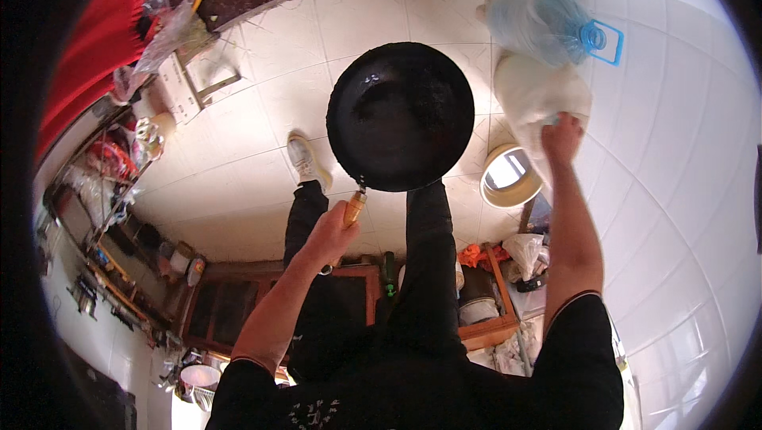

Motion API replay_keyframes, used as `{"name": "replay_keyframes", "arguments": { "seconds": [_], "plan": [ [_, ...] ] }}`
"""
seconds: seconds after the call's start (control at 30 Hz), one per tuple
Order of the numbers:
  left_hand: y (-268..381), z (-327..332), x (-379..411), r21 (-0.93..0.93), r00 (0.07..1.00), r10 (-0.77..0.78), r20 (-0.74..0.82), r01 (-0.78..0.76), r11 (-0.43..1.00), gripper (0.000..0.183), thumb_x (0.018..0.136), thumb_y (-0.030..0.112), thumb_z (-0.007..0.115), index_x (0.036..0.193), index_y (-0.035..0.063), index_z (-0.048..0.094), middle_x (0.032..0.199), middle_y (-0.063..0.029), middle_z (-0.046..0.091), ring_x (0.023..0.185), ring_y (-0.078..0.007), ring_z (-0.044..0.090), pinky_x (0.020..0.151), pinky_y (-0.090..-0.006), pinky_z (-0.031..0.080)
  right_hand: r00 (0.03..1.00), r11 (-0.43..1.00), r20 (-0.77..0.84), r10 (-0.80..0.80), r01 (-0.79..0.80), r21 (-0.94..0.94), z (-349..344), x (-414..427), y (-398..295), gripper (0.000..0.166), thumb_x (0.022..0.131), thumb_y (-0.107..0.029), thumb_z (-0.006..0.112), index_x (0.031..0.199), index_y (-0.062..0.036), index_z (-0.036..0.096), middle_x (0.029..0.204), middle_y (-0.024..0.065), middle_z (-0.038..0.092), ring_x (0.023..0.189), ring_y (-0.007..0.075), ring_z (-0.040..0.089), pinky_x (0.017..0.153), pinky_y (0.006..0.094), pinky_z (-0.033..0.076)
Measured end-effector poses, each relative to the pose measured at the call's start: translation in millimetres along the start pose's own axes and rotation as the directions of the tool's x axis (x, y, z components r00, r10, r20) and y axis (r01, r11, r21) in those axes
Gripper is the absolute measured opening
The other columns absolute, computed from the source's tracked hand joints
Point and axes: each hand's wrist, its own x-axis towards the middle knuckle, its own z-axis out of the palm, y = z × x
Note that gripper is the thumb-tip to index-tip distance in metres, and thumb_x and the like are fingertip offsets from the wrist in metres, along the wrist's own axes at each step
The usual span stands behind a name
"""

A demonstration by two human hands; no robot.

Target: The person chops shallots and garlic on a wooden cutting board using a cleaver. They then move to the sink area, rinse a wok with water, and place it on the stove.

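A black frying pan (402,117) hangs in front of me above the tiled floor, its dark inside facing up with a few shiny spots. My left hand (332,232) is wrapped round the pan's wooden handle (355,208). Out to the right, my right hand (561,135) is at a whitish sack (530,88) by the tiled wall, fingers curled. A small pale bluish bit shows at its fingertips; blur hides whether the fingers grip this or the sack. Just below the sack stands a yellowish round tub (511,177) with a bright reflection inside.
A large clear plastic water jug (542,25) with a blue handle lies beyond the sack. White wall tiles (667,132) bound the right. Cluttered shelves (113,192) and a stool-like frame (190,85) are left. Behind my legs is a brown wooden cabinet (238,305).
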Motion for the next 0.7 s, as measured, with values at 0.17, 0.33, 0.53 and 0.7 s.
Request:
{"name": "replay_keyframes", "arguments": {
  "seconds": [0.17, 0.33, 0.53, 0.7],
  "plan": [
    [51.1, 10.1, -40.6, -0.267, 0.976, -0.216, -0.007, 0.207, 0.941, 0.021, 0.091, 0.017, 0.061, 0.101, 0.0016, 0.05, 0.073, -0.0074, 0.057, 0.059, -0.0182, 0.058, 0.053, -0.0363, 0.047, 0.935, 0.977, 0.283, 0.213, -0.211, -0.04, -66.8, 24.7, 20.0, 0.057, 0.08, -0.032, 0.068, 0.129, -0.0057, 0.055, 0.127, 0.0203, 0.061, 0.117, 0.0411, 0.059, 0.101, 0.0536, 0.046],
    [74.9, 7.7, -102.8, -0.516, 0.969, -0.244, 0.026, 0.222, 0.828, 0.017, 0.092, 0.017, 0.057, 0.101, 0.0046, 0.051, 0.073, -0.0007, 0.055, 0.061, -0.0112, 0.055, 0.053, -0.0306, 0.047, 0.873, 0.995, 0.48, -0.08, 0.04, 0.094, -78.8, -62.3, -19.6, 0.053, 0.085, -0.034, 0.061, 0.126, -0.0021, 0.055, 0.126, 0.0251, 0.06, 0.115, 0.0446, 0.058, 0.099, 0.0551, 0.045],
    [74.5, -32.0, -191.7, -0.669, 0.98, -0.134, -0.147, 0.002, 0.743, 0.023, 0.093, 0.024, 0.061, 0.097, 0.003, 0.051, 0.071, -0.003, 0.056, 0.057, -0.0123, 0.055, 0.052, -0.0315, 0.047, 0.706, 0.895, 0.55, -0.446, 0.336, 0.294, -72.4, -195.2, -105.1, 0.037, 0.089, -0.032, 0.056, 0.107, -0.002, 0.066, 0.104, 0.0269, 0.069, 0.092, 0.0439, 0.068, 0.086, 0.0529, 0.053],
    [51.1, -93.7, -297.1, -0.639, 0.964, -0.142, -0.225, -0.036, 0.768, 0.021, 0.094, 0.023, 0.058, 0.092, 0.0024, 0.052, 0.07, -0.0054, 0.058, 0.058, -0.015, 0.055, 0.054, -0.0321, 0.047, 0.658, 0.907, 0.663, -0.357, 0.075, 0.414, -163.0, -271.5, -191.4, 0.036, 0.083, -0.024, 0.062, 0.111, -0.0015, 0.067, 0.113, 0.0246, 0.067, 0.108, 0.0403, 0.064, 0.095, 0.0472, 0.05]
  ]
}}
